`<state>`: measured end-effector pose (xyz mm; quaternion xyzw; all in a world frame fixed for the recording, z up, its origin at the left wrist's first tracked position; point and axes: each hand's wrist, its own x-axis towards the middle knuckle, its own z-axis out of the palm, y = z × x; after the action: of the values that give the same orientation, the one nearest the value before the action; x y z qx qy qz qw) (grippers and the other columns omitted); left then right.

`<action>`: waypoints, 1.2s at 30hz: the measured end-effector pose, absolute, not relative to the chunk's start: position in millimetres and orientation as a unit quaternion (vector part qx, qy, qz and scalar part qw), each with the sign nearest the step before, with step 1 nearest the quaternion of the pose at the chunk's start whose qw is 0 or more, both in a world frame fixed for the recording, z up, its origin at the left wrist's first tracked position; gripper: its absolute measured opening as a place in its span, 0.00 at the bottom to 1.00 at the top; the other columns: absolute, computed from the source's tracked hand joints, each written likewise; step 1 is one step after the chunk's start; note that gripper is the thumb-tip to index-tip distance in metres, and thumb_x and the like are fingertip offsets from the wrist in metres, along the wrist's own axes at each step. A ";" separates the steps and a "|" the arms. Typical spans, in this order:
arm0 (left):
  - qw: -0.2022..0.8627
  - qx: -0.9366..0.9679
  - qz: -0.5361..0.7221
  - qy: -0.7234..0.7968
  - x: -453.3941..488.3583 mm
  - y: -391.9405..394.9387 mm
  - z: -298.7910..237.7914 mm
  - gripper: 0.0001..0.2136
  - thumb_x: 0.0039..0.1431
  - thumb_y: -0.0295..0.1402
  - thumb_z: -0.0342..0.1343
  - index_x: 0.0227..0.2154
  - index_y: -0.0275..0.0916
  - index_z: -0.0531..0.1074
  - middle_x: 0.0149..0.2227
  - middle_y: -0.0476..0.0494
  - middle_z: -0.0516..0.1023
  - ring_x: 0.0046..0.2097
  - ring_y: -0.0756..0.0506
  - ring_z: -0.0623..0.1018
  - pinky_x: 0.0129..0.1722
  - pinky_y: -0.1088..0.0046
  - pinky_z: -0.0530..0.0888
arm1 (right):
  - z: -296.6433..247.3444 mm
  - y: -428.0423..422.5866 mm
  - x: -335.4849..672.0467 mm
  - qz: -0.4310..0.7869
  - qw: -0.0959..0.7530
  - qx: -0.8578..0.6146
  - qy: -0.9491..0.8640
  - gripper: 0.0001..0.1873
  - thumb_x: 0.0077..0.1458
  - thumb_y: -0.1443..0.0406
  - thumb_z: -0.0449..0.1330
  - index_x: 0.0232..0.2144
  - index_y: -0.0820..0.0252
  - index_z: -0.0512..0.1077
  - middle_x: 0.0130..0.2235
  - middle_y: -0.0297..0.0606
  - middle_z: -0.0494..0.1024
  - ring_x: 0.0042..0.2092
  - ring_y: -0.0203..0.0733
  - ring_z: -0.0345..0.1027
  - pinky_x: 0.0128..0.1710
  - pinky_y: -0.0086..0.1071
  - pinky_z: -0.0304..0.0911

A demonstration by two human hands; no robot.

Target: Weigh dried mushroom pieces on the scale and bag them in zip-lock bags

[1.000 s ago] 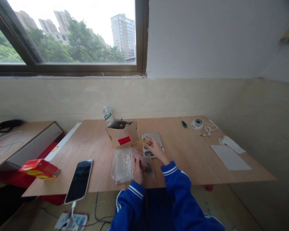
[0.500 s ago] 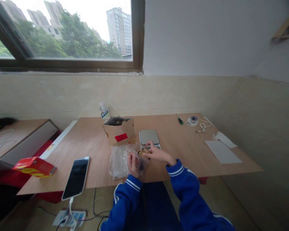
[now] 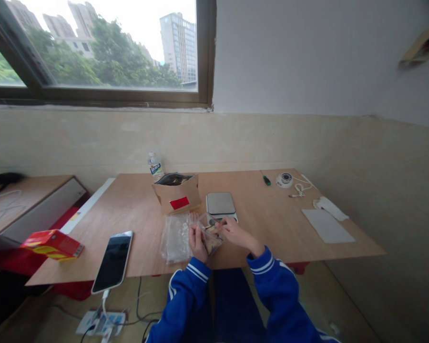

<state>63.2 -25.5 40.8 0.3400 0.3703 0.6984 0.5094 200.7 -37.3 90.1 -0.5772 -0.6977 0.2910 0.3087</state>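
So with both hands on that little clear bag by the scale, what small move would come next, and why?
Probably push the brownish bits deeper into the bag: the left hand holds it at the table's near edge, and the right hand has its fingertips at the mouth, just before the scale.

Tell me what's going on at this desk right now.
A person in blue sleeves sits at a wooden table. The left hand holds a small clear bag with brownish pieces inside, and the right hand is at its opening, fingers on it. A pile of clear bags lies beside it. Behind are a small scale, an open kraft pouch and a water bottle; a phone lies at the left.
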 end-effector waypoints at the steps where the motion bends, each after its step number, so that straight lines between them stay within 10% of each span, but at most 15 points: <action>1: 0.511 0.340 0.697 0.370 65.0 -26.2 41.6 0.17 0.51 0.46 0.57 0.21 0.39 0.61 0.16 0.57 0.55 0.18 0.55 0.55 0.18 0.78 0.54 | 86.4 -41.2 201.3 0.283 0.327 -0.582 -0.689 0.24 0.58 0.50 0.47 0.32 0.57 0.77 0.39 0.43 0.71 0.45 0.46 0.64 0.52 0.44 0.56; 8: 0.570 0.321 0.666 0.358 75.4 -32.8 42.4 0.16 0.53 0.47 0.55 0.26 0.40 0.59 0.17 0.58 0.58 0.17 0.56 0.56 0.17 0.79 0.53 | 44.7 -62.9 191.5 0.364 0.501 -0.601 -0.505 0.42 0.45 0.52 0.63 0.58 0.56 0.53 0.53 0.46 0.67 0.52 0.47 0.64 0.53 0.46 0.59; 18: 0.548 0.446 0.615 0.350 74.6 -40.5 32.4 0.14 0.57 0.46 0.49 0.28 0.40 0.65 0.25 0.49 0.68 0.29 0.49 0.69 0.33 0.71 0.67 | 37.9 -46.9 183.2 0.399 0.629 -0.525 -0.412 0.26 0.46 0.50 0.61 0.43 0.61 0.73 0.45 0.46 0.77 0.47 0.49 0.71 0.49 0.43 0.65; 27: 0.434 0.481 0.610 0.456 46.9 -11.5 29.2 0.19 0.57 0.43 0.51 0.50 0.41 0.64 0.52 0.40 0.68 0.53 0.43 0.68 0.52 0.64 0.63 | 48.0 -60.3 205.0 0.343 0.629 -0.555 -0.423 0.27 0.53 0.47 0.53 0.43 0.62 0.75 0.44 0.45 0.77 0.48 0.50 0.70 0.51 0.44 0.62; 36: 0.534 0.455 0.611 0.368 68.2 -13.7 47.2 0.17 0.50 0.41 0.59 0.43 0.39 0.70 0.38 0.43 0.75 0.42 0.46 0.74 0.45 0.68 0.69 | 62.2 -59.8 202.7 0.312 0.590 -0.534 -0.518 0.25 0.57 0.50 0.50 0.49 0.59 0.71 0.52 0.42 0.72 0.55 0.49 0.64 0.56 0.45 0.56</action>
<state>68.2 -13.7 47.2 0.4546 0.3675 0.6106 0.5342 202.7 -59.8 62.2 -0.5344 -0.5180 0.3124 0.5903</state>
